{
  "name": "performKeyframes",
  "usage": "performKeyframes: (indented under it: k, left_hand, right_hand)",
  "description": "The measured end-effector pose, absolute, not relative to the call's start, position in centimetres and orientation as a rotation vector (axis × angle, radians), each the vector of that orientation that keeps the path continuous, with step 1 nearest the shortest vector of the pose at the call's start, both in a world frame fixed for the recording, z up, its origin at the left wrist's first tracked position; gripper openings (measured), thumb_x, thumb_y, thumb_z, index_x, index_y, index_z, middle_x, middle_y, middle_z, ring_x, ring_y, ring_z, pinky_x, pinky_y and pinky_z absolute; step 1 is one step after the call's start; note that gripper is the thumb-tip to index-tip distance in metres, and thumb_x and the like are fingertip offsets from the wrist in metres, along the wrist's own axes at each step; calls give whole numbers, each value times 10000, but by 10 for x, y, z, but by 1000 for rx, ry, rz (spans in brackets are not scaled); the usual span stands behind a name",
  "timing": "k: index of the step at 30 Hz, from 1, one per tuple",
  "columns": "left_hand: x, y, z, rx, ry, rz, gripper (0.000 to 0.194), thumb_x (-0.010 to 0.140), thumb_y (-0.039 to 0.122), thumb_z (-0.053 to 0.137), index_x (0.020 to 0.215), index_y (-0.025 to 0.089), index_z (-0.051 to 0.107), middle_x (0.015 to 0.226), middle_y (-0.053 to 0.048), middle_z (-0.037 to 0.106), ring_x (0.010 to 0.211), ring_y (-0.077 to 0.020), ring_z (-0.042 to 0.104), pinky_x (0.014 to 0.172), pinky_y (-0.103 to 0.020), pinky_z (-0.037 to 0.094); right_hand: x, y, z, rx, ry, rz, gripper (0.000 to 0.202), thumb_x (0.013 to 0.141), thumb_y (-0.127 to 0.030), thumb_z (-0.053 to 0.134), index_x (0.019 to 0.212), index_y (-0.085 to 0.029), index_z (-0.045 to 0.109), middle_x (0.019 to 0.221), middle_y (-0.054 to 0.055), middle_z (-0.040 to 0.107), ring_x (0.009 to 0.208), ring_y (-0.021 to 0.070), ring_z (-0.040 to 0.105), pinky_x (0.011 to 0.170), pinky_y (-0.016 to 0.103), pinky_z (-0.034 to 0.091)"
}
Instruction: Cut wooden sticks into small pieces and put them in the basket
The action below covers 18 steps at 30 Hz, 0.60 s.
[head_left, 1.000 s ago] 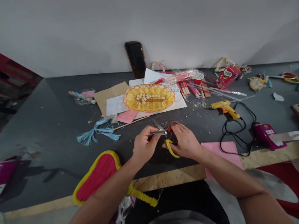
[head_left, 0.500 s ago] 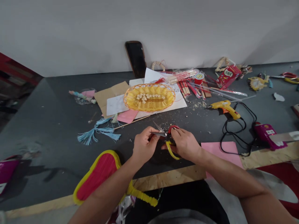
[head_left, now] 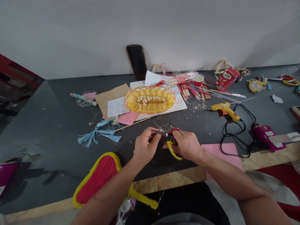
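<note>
Head: scissors (head_left: 167, 134) less spread than before

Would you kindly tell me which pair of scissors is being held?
The open-bladed scissors in the right hand; the other pair lies untouched on the table at the far right.

On the red carton (head_left: 227, 82), which leans at the back of the worktop (head_left: 56, 125), stand large Chinese characters; they look like 优酸乳, though at this small size the reading is unsure. The red spool (head_left: 198, 84) bears a round label (head_left: 199, 78) with print too small to make out. The purple box (head_left: 262, 137) on the right carries a yellow emblem (head_left: 265, 127) and a white label (head_left: 270, 133), neither legible. At the left edge, a purple object (head_left: 8, 172) shows part of a pale label (head_left: 2, 189), its wording unreadable
</note>
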<state>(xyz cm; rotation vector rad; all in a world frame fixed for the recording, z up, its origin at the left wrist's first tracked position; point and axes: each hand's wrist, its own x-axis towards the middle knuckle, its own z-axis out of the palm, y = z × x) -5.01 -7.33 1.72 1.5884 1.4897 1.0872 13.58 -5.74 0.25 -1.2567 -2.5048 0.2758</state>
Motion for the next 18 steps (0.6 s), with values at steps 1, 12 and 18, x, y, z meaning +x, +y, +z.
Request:
performKeyframes:
  k: [1, 12, 18]
  left_hand:
    - [-50, -73, 18, 1607, 1494, 1088, 108, 843, 266, 556, 864, 174, 609, 753, -13, 709, 649, -130, 659, 619, -213, 508]
    - [-53, -72, 19, 1575, 1516, 1081, 114, 840, 252, 557, 806, 179, 638, 732, -12, 728, 641, -139, 672, 619, -215, 516]
    - [-53, -72, 20, 1478, 1426, 1039, 116, 835, 258, 552, 780, 177, 615, 671, -18, 731, 615, -156, 687, 585, -227, 520]
  right_hand:
    - [136, -56, 2, -1258, -2483, 281, 296, 866, -467, 578, 822, -178, 532, 711, 44, 649, 656, 168, 595, 584, 265, 324]
    - [134, -54, -2, -1195, -2378, 237, 396, 859, -574, 546, 832, -178, 540, 724, 39, 627, 675, 176, 585, 602, 278, 342]
    - [133, -54, -4, -1186, -2394, 227, 355, 816, -518, 617, 837, -176, 522, 742, 48, 625, 703, 198, 584, 632, 292, 379]
